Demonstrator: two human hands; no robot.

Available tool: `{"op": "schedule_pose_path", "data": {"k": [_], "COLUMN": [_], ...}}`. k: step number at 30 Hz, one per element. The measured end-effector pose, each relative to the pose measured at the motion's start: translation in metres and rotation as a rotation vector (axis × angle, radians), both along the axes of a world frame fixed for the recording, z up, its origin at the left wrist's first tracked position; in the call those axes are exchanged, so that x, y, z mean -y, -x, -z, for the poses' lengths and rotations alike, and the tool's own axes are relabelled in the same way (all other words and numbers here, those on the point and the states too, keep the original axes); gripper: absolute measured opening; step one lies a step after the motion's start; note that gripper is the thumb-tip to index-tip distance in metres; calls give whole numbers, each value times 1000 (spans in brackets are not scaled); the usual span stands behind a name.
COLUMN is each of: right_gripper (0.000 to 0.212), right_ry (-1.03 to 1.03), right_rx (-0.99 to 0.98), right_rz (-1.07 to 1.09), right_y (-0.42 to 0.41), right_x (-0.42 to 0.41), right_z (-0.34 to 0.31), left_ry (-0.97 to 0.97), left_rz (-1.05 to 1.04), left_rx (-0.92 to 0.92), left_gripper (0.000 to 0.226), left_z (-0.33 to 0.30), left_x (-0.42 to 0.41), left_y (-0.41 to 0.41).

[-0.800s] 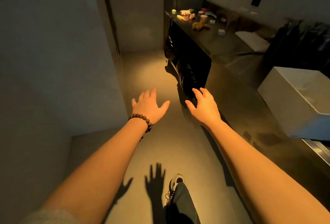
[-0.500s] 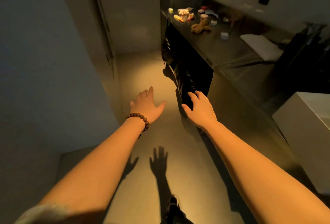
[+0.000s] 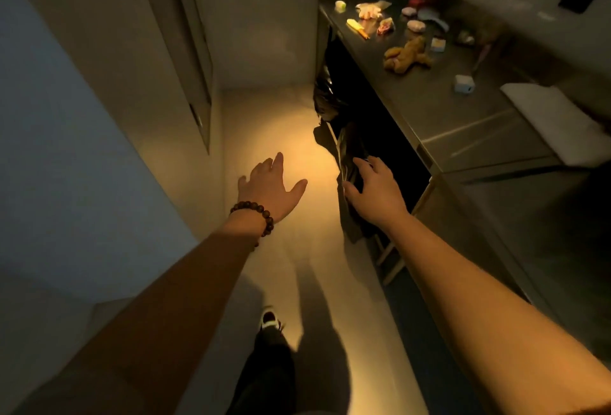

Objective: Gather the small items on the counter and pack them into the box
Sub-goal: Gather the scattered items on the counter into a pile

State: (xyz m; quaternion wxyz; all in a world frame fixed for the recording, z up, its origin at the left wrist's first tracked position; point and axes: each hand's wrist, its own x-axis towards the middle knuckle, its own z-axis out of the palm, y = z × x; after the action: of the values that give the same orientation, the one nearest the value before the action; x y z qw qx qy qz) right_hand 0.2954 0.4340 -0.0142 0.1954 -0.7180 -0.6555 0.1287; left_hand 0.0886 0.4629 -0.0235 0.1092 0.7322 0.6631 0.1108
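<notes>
Several small items lie at the far end of the dark counter: a brown plush toy, a yellow stick-shaped item, a pale glove-like item, a small white cube and other bits. My left hand, with a bead bracelet at the wrist, is held out over the floor, fingers spread, holding nothing. My right hand reaches forward beside the counter's dark lower front, fingers apart and empty. Both hands are well short of the items. The box is out of view.
A narrow lit floor passage runs between a tall cabinet wall on the left and the counter on the right. A folded white cloth lies on the counter. Dark bags hang below the counter edge. My shoe shows below.
I have walked forward along the passage; the counter items are nearer and larger. The white box on the right has slid out of view. Both hands stay open and outstretched.
</notes>
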Motion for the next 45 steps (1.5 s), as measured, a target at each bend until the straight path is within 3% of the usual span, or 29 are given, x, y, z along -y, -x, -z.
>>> {"op": "schedule_pose_path", "data": {"k": [8,15,27,35,45], "right_gripper": [58,60,58,55,58], "right_ry": [-29,-1,-23,-46,-9], "right_rx": [62,70,30,-29,-6], "right_rz": [11,89,185,287,516], "right_y": [12,13,-15,-84,-205], "right_x": [-173,-334,-501,-634,-800], "right_z": [29,12,10,35,21], "left_ry": [27,21,15,-21,-23], "left_rz": [20,81,195,361,550], "left_rx": [-9,-9,-1,-9,-10], "left_gripper": [79,79,79,79,80], "left_z": [36,27,38,47,4], "left_x": [-175,-347,-529,-681,-882], "left_y": [11,20,-20,-93,-239]}}
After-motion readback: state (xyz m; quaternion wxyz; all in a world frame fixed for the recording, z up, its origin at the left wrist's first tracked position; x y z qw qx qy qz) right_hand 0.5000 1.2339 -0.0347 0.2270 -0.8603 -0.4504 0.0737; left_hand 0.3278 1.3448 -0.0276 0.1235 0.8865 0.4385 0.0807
